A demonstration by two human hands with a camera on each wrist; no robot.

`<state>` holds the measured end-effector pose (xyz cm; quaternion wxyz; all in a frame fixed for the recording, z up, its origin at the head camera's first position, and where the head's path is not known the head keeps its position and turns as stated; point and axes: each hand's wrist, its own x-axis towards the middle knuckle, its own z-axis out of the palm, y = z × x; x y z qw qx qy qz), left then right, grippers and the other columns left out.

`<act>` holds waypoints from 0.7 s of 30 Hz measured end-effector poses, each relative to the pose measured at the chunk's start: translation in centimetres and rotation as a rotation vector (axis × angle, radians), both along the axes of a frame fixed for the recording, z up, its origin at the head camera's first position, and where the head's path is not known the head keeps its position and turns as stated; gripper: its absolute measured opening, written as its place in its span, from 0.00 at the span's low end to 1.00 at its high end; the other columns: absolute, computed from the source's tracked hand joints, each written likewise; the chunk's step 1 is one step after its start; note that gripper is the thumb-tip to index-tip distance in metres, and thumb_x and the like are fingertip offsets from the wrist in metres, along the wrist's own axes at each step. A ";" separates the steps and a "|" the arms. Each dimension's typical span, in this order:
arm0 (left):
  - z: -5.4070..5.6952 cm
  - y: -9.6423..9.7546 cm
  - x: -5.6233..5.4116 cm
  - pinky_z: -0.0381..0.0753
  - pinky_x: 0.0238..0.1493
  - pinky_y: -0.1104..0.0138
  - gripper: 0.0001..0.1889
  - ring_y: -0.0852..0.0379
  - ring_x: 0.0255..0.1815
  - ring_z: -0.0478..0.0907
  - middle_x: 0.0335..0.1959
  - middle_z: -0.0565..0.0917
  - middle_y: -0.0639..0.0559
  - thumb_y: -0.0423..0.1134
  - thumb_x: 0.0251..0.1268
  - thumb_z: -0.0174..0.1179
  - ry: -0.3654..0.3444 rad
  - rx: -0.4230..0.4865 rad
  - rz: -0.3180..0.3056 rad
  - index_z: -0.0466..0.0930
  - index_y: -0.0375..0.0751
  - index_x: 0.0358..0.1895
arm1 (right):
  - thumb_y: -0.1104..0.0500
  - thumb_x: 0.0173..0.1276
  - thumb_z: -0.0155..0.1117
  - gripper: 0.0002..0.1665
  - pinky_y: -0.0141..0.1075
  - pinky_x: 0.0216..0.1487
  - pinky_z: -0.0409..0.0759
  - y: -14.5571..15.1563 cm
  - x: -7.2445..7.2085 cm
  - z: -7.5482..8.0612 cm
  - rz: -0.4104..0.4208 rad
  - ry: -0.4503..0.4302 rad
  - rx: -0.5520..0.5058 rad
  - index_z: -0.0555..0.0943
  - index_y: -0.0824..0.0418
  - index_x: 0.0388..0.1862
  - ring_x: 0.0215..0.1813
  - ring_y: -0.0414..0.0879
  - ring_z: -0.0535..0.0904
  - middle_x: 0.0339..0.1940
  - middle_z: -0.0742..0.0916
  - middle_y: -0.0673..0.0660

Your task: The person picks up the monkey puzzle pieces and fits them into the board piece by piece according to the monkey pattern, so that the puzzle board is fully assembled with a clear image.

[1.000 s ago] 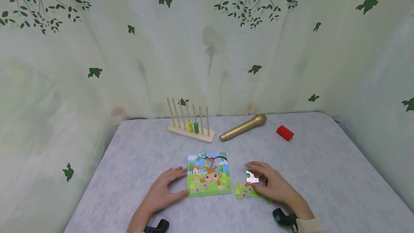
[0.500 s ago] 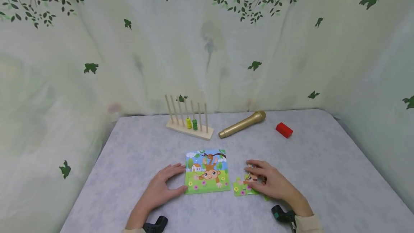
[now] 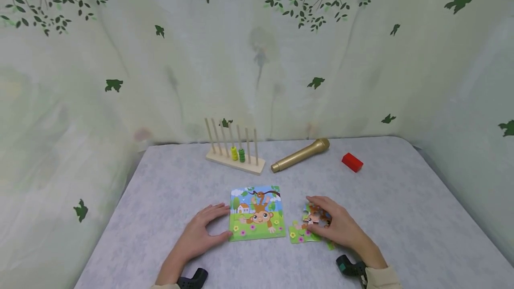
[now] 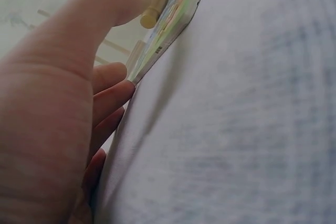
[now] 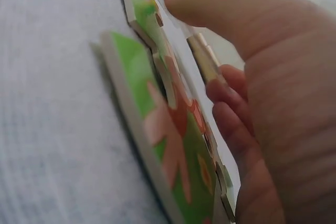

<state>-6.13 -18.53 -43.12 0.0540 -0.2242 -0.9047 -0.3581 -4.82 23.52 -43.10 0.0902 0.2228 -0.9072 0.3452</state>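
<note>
A square jigsaw puzzle (image 3: 257,213) with a monkey hanging from a branch lies flat in the middle of the table. At its left edge my left hand (image 3: 199,228) rests with thumb and fingers spread, the tips touching or very near the board. To the right of the puzzle, several loose jigsaw pieces (image 3: 297,234) lie overlapping. Over them my right hand (image 3: 341,224) holds a jigsaw piece (image 3: 312,216) between thumb and fingers. In the right wrist view a green piece (image 5: 173,156) with a monkey's hand lies near the thumb. My right palm partly hides the pile.
Behind the puzzle stands a wooden peg rack (image 3: 234,162) with yellow and green beads. A gold toy microphone (image 3: 301,155) lies beside it, and a red block (image 3: 352,162) lies farther right. The grey table (image 3: 160,182) ends at a leaf-patterned curtain (image 3: 225,57).
In my right hand, the jigsaw piece has tilted: its shiny glare has gone and its printed face shows. My left hand stays beside the puzzle. The head view has shifted slightly.
</note>
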 end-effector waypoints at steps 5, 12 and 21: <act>-0.1 0.1 -0.1 0.66 0.78 0.51 0.31 0.50 0.72 0.75 0.64 0.84 0.59 0.54 0.52 0.80 0.009 -0.016 -0.014 0.85 0.51 0.61 | 0.44 0.56 0.83 0.47 0.53 0.62 0.85 -0.1 0.2 0.4 -0.027 -0.004 -0.010 0.77 0.53 0.73 0.66 0.49 0.80 0.65 0.84 0.49; 0.1 0.1 0.2 0.67 0.78 0.49 0.33 0.49 0.73 0.75 0.65 0.83 0.56 0.55 0.52 0.79 0.024 -0.059 -0.019 0.85 0.48 0.62 | 0.43 0.56 0.83 0.46 0.53 0.63 0.84 -0.4 0.0 0.4 -0.010 0.020 -0.004 0.77 0.53 0.72 0.66 0.49 0.79 0.65 0.83 0.48; 0.0 0.1 0.2 0.67 0.78 0.49 0.36 0.49 0.73 0.74 0.68 0.81 0.54 0.58 0.49 0.80 0.054 -0.102 -0.027 0.84 0.47 0.63 | 0.47 0.58 0.83 0.43 0.49 0.59 0.86 -1.4 -0.4 1.0 0.032 0.035 0.001 0.78 0.54 0.71 0.66 0.49 0.79 0.66 0.82 0.49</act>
